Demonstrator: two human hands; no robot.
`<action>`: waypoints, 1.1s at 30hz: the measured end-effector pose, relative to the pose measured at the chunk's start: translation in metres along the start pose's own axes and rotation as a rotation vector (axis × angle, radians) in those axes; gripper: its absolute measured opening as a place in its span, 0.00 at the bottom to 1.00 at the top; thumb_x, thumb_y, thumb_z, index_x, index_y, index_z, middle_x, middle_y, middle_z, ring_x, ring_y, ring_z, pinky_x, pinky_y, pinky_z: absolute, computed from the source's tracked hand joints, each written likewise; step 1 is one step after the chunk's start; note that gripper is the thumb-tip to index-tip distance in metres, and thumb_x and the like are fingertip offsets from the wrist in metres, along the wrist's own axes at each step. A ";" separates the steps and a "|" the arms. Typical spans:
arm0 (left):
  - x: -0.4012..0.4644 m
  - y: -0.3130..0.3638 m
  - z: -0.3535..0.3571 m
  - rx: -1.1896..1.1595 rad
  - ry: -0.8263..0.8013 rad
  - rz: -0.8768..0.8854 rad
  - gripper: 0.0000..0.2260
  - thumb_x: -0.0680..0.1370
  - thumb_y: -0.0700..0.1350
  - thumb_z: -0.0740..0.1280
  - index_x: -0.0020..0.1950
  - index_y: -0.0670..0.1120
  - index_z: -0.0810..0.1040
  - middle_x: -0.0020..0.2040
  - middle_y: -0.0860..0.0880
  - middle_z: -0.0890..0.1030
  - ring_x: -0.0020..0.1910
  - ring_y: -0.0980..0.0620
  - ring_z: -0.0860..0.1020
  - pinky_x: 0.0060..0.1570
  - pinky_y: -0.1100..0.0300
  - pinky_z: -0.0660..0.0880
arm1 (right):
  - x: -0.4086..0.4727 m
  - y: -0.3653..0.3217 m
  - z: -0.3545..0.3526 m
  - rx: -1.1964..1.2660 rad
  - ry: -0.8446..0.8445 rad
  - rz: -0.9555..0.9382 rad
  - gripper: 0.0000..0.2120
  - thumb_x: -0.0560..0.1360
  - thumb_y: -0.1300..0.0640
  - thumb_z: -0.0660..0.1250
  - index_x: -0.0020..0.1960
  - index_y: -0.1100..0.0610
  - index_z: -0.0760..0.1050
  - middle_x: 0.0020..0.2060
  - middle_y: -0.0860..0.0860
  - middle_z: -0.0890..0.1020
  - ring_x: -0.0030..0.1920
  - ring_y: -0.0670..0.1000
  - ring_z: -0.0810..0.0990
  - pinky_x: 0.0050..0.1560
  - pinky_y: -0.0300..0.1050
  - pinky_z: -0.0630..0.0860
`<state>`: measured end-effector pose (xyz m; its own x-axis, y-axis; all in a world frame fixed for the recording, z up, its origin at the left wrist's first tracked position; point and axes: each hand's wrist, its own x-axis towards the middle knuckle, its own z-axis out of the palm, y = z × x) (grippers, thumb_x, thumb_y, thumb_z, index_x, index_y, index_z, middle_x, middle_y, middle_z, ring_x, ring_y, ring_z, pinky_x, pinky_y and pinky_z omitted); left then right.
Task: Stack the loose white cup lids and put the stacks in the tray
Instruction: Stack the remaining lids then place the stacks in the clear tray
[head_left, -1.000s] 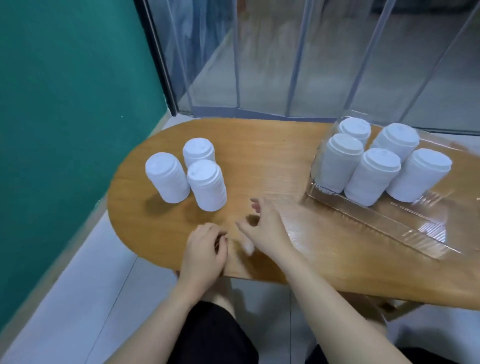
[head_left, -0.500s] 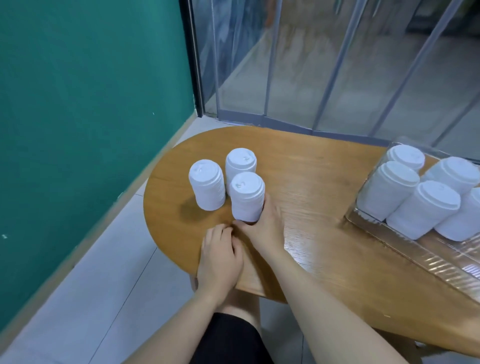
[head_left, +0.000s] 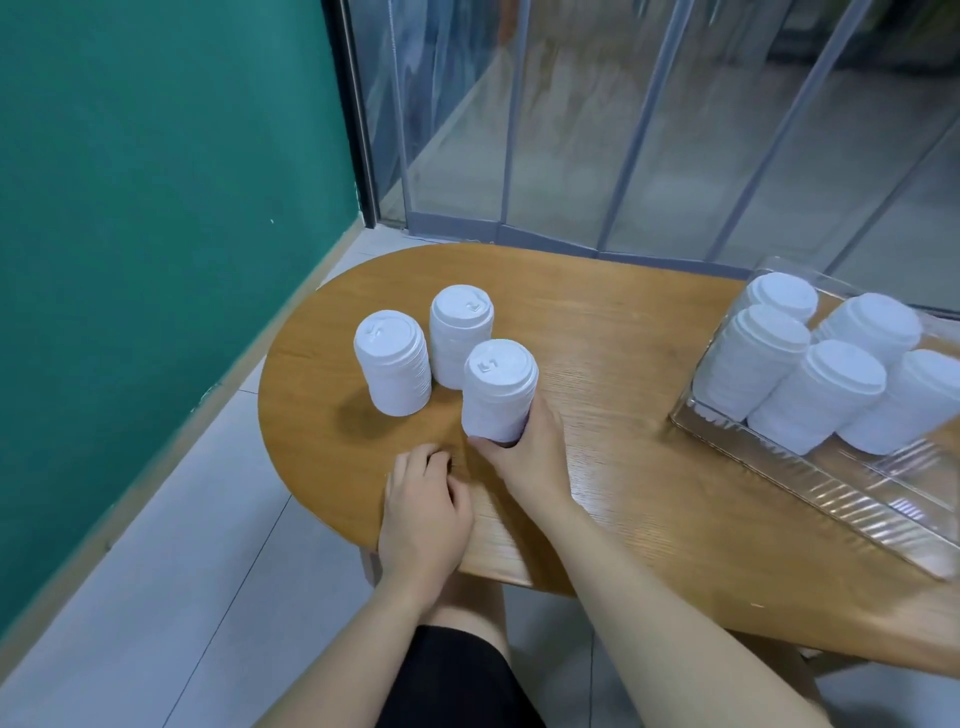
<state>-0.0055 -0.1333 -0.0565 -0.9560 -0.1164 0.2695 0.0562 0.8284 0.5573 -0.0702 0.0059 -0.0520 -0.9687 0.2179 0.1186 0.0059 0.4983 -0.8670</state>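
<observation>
Three stacks of white cup lids stand on the left end of the wooden table (head_left: 623, 467). My right hand (head_left: 524, 457) grips the nearest stack (head_left: 498, 389) at its base, thumb in front and fingers behind it. The left stack (head_left: 393, 362) and the far stack (head_left: 461, 335) stand free beside it. My left hand (head_left: 423, 512) rests on the table's front edge with its fingers loosely curled, holding nothing. A clear plastic tray (head_left: 831, 499) at the right holds several more lid stacks (head_left: 815, 395).
A green wall rises close on the left. Clear strip curtains (head_left: 623, 130) hang behind the table. The rounded table end lies just left of the stacks, with grey floor tiles below. My knee in black shorts shows under the front edge.
My right hand reached forward from the bare tabletop to the nearest lid stack and took hold of its base. The view swung left, pushing the tray toward the right edge.
</observation>
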 end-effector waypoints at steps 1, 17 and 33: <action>0.001 0.000 0.000 0.001 -0.002 -0.004 0.11 0.77 0.38 0.67 0.58 0.42 0.82 0.58 0.50 0.80 0.59 0.49 0.74 0.62 0.54 0.73 | -0.003 0.002 -0.005 0.008 -0.002 0.012 0.30 0.59 0.42 0.82 0.57 0.44 0.73 0.51 0.42 0.81 0.56 0.52 0.79 0.53 0.56 0.80; 0.003 0.134 0.045 -0.152 -0.222 0.242 0.20 0.76 0.43 0.63 0.68 0.43 0.78 0.62 0.46 0.79 0.61 0.44 0.73 0.64 0.52 0.63 | -0.035 0.007 -0.228 0.015 0.358 0.009 0.29 0.62 0.57 0.87 0.54 0.44 0.73 0.48 0.40 0.82 0.47 0.37 0.80 0.42 0.29 0.73; -0.004 0.265 0.117 -0.119 -0.299 0.715 0.31 0.70 0.39 0.72 0.74 0.44 0.73 0.74 0.44 0.73 0.73 0.43 0.70 0.74 0.47 0.66 | -0.016 0.090 -0.352 -0.052 0.494 0.196 0.27 0.62 0.55 0.86 0.52 0.41 0.73 0.49 0.36 0.82 0.49 0.32 0.80 0.45 0.32 0.75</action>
<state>-0.0205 0.1503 -0.0018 -0.7123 0.5895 0.3810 0.7016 0.5807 0.4131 0.0334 0.3426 0.0386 -0.7161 0.6740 0.1814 0.1998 0.4470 -0.8719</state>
